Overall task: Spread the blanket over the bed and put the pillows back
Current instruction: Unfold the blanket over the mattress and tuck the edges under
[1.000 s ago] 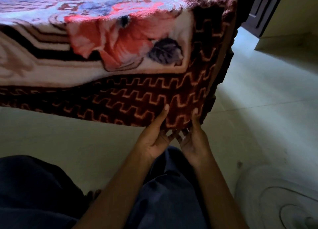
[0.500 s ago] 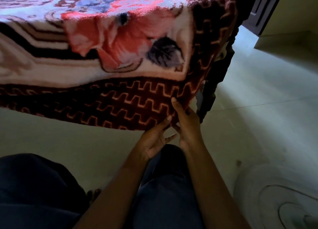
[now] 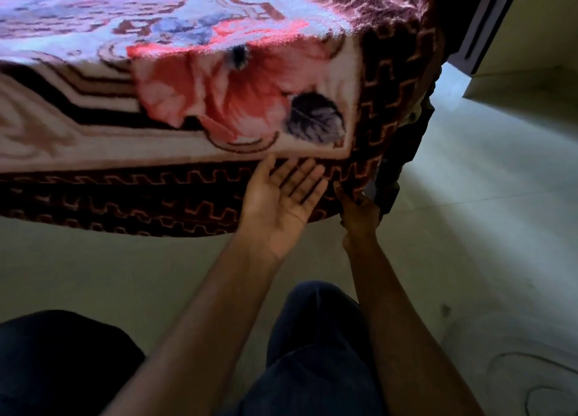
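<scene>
My right hand (image 3: 359, 215) grips the blanket (image 3: 219, 103) at its lower corner, fingers curled round the hem where the cloth wraps the corner of the bed (image 3: 403, 171). My left hand (image 3: 281, 196) is open, palm toward me and fingers straight, in front of the hanging zigzag border; I cannot tell whether it touches the pile. The blanket already lies over the bed top and hangs down the near side, its hem clear of the floor (image 3: 484, 196). No pillows are in view

The risk I see is at that corner. If I pull down too hard with the right hand, the whole blanket could slide toward me and leave the far side short, which I cannot check from here. The pile looks thick and heavy, so a loose corner may sag or bunch against the dark bed end once released. With only one hand gripping, a tug could also skew the border line along the side

For room: the floor is open to the right, toward the door frame (image 3: 488, 24). A mat (image 3: 531, 368) lies near my right side and could catch a foot as I rise. My knees (image 3: 312, 337) are near the bed edge, so the arms have little room to draw back
</scene>
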### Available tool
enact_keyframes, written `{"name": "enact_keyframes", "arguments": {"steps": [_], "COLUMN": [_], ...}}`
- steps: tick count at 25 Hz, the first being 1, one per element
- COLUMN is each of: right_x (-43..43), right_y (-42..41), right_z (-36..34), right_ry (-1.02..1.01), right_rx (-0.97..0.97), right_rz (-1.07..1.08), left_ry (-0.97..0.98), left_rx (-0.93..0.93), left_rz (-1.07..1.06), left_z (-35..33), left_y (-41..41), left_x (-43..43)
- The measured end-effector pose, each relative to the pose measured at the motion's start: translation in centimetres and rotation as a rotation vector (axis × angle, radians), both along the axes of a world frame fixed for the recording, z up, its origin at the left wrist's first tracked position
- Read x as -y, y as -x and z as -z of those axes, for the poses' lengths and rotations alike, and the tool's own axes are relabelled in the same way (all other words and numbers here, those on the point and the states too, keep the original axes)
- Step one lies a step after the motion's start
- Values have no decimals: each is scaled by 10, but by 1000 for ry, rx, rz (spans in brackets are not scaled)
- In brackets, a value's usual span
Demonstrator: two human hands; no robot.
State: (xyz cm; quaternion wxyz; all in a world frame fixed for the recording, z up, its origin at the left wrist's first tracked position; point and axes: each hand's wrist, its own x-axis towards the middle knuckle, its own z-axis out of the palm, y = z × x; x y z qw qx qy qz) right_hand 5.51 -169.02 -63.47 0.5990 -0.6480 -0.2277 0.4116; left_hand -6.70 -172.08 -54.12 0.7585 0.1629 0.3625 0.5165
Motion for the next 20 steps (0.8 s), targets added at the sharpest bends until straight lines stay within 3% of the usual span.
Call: {"name": "enact_keyframes", "arguments": {"steps": [5, 12, 16, 20], "right_x": [18, 21, 4, -9], "right_y": [-1, -1, -3, -6], "right_z": [-4, -17, -29, -43], "right_ry": [-20, 1, -68, -332], "right_rx": [-142, -158, -550, -850], "right_rz": [1, -33, -72, -106], "left_ry": [-70, -86, -86, -162], "left_rx": [-98, 180, 316, 344], "left_rz": [37, 1, 8, 74], "left_z": [-15, 12, 18, 8], "left_y": [15, 8, 10, 19], "left_x": [-34, -42, -52, -63]}}
